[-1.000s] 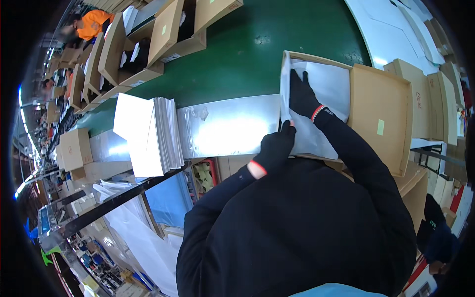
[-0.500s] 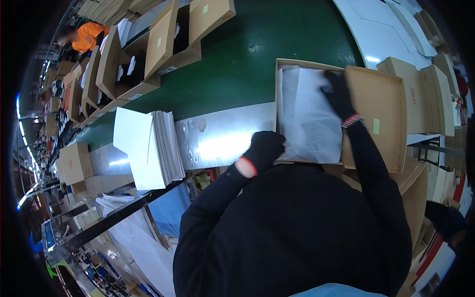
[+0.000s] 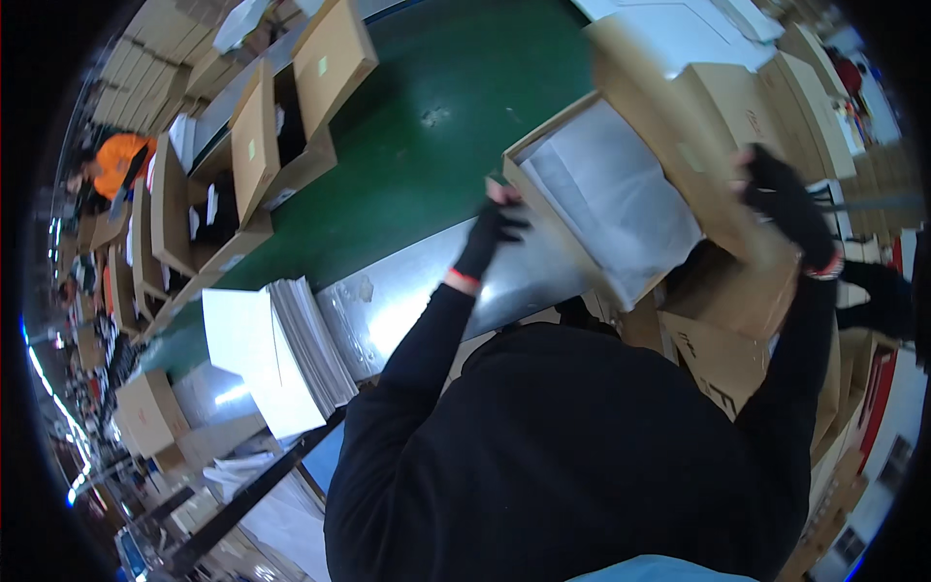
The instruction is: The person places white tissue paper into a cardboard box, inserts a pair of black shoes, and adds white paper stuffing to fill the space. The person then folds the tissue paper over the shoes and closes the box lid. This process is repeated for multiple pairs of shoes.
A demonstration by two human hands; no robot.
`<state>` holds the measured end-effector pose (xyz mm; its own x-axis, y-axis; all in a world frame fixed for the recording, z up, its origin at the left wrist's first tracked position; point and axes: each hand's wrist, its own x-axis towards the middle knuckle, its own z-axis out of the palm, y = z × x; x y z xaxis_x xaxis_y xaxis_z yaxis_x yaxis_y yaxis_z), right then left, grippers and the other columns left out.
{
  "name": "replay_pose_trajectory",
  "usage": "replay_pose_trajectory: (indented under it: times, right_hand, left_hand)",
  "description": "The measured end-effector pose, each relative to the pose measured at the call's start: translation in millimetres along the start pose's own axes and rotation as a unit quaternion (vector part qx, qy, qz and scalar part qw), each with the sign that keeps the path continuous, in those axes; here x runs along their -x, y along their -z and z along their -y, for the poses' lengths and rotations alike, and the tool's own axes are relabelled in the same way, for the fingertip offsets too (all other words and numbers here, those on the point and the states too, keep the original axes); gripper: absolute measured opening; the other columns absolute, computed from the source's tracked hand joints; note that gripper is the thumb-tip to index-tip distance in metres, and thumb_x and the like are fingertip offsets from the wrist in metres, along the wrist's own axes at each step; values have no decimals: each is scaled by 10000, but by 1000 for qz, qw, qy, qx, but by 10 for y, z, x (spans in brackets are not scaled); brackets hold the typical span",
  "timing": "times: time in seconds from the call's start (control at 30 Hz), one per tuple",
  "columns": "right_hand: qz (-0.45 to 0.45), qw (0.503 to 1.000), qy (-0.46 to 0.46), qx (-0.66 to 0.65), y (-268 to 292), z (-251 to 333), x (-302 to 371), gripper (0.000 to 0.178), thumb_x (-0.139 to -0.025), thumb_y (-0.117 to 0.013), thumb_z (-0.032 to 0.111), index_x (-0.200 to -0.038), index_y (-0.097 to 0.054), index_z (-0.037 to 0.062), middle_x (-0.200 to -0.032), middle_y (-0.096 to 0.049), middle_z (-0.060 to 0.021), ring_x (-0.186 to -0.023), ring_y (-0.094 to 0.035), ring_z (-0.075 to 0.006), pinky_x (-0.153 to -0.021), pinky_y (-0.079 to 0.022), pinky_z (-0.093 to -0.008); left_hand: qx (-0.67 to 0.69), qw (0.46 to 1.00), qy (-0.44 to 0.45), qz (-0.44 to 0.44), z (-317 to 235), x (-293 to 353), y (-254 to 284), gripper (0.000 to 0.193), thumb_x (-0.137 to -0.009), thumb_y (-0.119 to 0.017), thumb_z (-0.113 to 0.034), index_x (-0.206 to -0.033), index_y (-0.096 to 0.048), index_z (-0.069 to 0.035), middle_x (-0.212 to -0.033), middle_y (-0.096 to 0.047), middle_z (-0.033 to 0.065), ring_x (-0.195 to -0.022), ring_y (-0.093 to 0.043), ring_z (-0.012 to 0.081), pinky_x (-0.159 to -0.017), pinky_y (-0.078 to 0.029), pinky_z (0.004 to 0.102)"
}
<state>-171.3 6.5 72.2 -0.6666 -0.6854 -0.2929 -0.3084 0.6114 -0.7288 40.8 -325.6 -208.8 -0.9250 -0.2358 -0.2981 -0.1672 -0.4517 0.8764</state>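
A shallow brown cardboard box point(image 3: 558, 221) stands slanted on the bench, with thin white wrapping paper point(image 3: 611, 184) covering whatever lies inside. Its attached lid point(image 3: 669, 112) is raised partway on the right side and smeared by motion. At the lid's outer edge is my right hand point(image 3: 790, 206), in a black fingerless glove, fingers bent against the cardboard. My left hand point(image 3: 490, 233), gloved the same way, hovers just left of the box wall with its fingers apart and nothing in them.
A stack of white sheets point(image 3: 276, 349) sits on the metal bench edge to the left. Several open boxes point(image 3: 252, 155) line the far side of the green surface point(image 3: 436, 107). More cartons point(image 3: 742, 112) stand at the right. A person in orange point(image 3: 121, 160) is far left.
My right hand has left the wrapping paper and moved right to the lid, which has come up. The box has turned aslant. My left hand has shifted away from the box's near corner and opened.
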Motion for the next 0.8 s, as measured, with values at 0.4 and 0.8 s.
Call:
replay_pose_trajectory:
  times: [0.4, 0.8]
  right_hand:
    - [-324, 903, 5, 281, -1975, -2147, 241, 971, -778, -714, 460, -1470, -207, 4, -1485, -258, -269, -1403, -223, -394, -1111, -216, -514]
    - [-67, 784, -158, -597, -2315, -2597, 276, 633, -922, -567, 454, -1358, -422, 19, -1281, -524, -81, -1119, -527, -145, -947, -441, -319]
  left_hand:
    - [-364, 927, 40, 77, -89, -194, -366, 542, -886, -589, -525, -1118, -573, -36, -714, -604, 40, -550, -597, 97, -435, -431, 235]
    - [-36, 977, 209, -33, 134, 1011, -61, 660, -917, -515, -517, -1422, -267, -172, -1270, -518, 160, -1039, -621, 306, -719, -550, 432]
